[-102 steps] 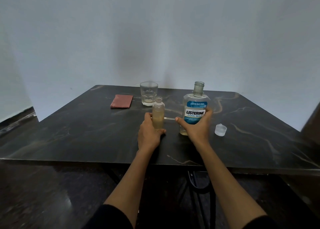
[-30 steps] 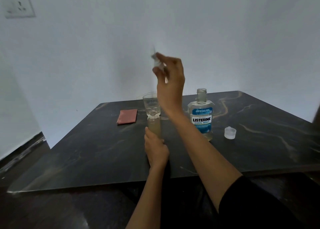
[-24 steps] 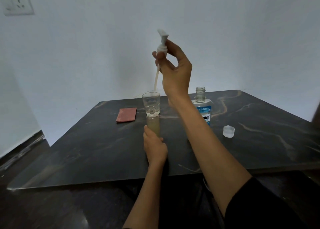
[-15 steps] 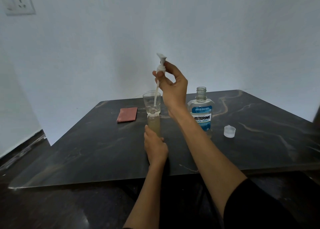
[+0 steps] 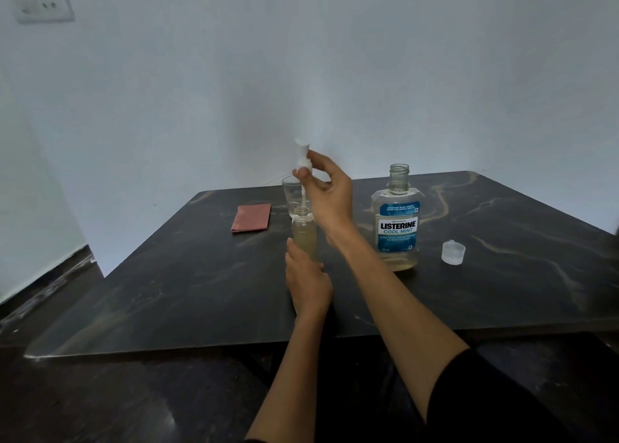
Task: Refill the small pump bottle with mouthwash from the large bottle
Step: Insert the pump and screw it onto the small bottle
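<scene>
Dark marble table (image 5: 187, 295) carries everything, and the small bottle (image 5: 304, 233) stands upright near its middle, uncapped, filled with yellowish liquid almost to the shoulder. The left hand (image 5: 306, 280) is closed around the lower part of this bottle, as it was half a second ago. The right hand (image 5: 330, 196) pinches the white pump (image 5: 303, 161) between thumb and fingers, right above the bottle. Half a second ago the pump was higher, with only the end of its tube at the mouth; now the hand has come down and the tube goes into the neck, while the collar of the pump is not yet on the neck. One second ago the hand held the pump much higher, clear of the bottle.

To the right of the small bottle stands the Listerine bottle (image 5: 398, 228), open, upright, with only a little yellowish liquid at its bottom. It has not moved. Farther right of it lies its clear cap (image 5: 453, 252), apart from it. Just behind the small bottle stands a glass (image 5: 292, 193), partly hidden by the pump and the hand. To the left of the small bottle, a bit behind, lies a reddish folded cloth (image 5: 251, 217).
</scene>
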